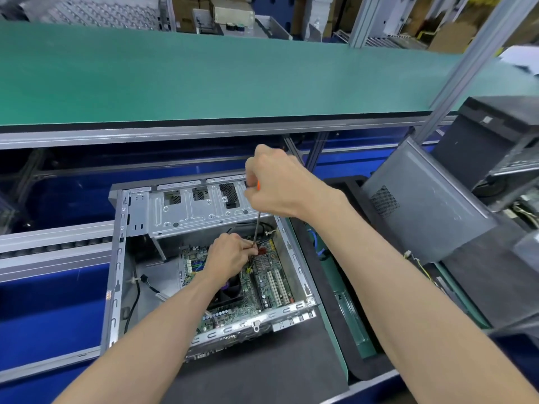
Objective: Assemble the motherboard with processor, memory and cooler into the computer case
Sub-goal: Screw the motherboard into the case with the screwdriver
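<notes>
1. Because the motherboard (262, 287) already lies flat on the floor of the open computer case (116, 275), with its cooler fan (230, 290) near the middle, the step in hand looks like screwing the board down; whether memory sticks are fitted cannot be told.
2. Nearest the viewer, the left forearm reaches in over the case's near rim and crosses above the fan, so a dropped wrist could knock the cooler or snag the loose cables on the case floor at the left.
3. Farther in, the left hand (230, 253) hovers low over the board's far right part, fingers curled and pinching at the screwdriver tip; whether it holds a screw or only steadies the shaft is too small to tell.
4. If the tip slips off there, it could gouge the board or hit the red part just beside it, and a dropped screw could roll under the board.
5. Above that, the screwdriver (257, 228) stands nearly upright, leaning slightly; a tilted shaft would likely cam out of the screw head.
6. Farthest, the right hand (274, 185) is closed in a fist around the orange handle, in front of the drive cage (198, 205), its forearm coming from the lower right.
</notes>
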